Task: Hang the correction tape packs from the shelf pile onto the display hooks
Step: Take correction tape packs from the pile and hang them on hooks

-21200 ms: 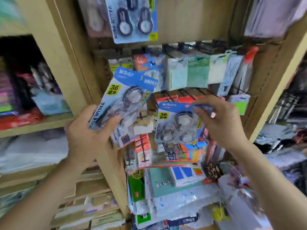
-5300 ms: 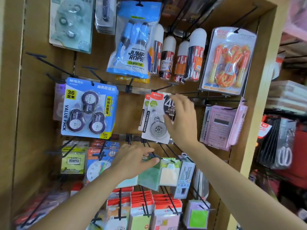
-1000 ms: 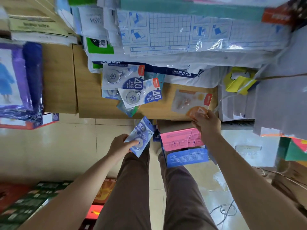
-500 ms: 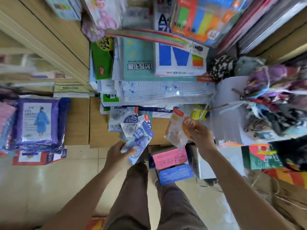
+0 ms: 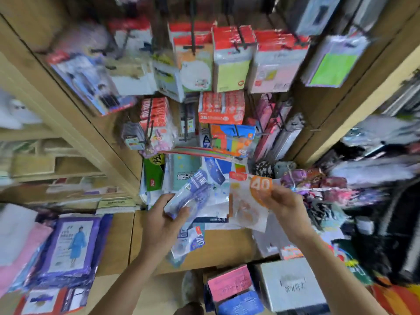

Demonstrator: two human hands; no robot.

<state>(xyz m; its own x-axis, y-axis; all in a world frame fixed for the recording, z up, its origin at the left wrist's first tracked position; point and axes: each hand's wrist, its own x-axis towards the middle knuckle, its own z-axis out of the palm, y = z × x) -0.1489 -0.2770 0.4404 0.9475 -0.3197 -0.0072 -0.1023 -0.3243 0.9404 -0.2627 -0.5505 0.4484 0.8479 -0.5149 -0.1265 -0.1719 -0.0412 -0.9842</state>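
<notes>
My left hand (image 5: 162,220) grips a blue correction tape pack (image 5: 193,193) by its lower end, tilted up to the right. An orange and white correction tape pack (image 5: 246,201) marked 40 is pinched at its upper right corner by my right hand (image 5: 284,204). Both packs are lifted above the wooden shelf (image 5: 222,248). Just below my left hand, the shelf pile (image 5: 191,243) of blue 40 packs lies on the shelf. Black display hooks (image 5: 193,23) stick out of the board above, loaded with red-topped sticky note packs. The picture is blurred by motion.
Stacked paper packs (image 5: 181,173) fill the back of the shelf. Purple raincoat packs (image 5: 68,244) lie at the left. A pink and blue box (image 5: 231,289) and a white box (image 5: 293,285) stand on the floor below. Wooden uprights (image 5: 75,123) flank the display board.
My view has swung up from the floor and shelf toward the hook board. Both hands have risen with their packs, the right one having picked the orange pack up off the shelf.
</notes>
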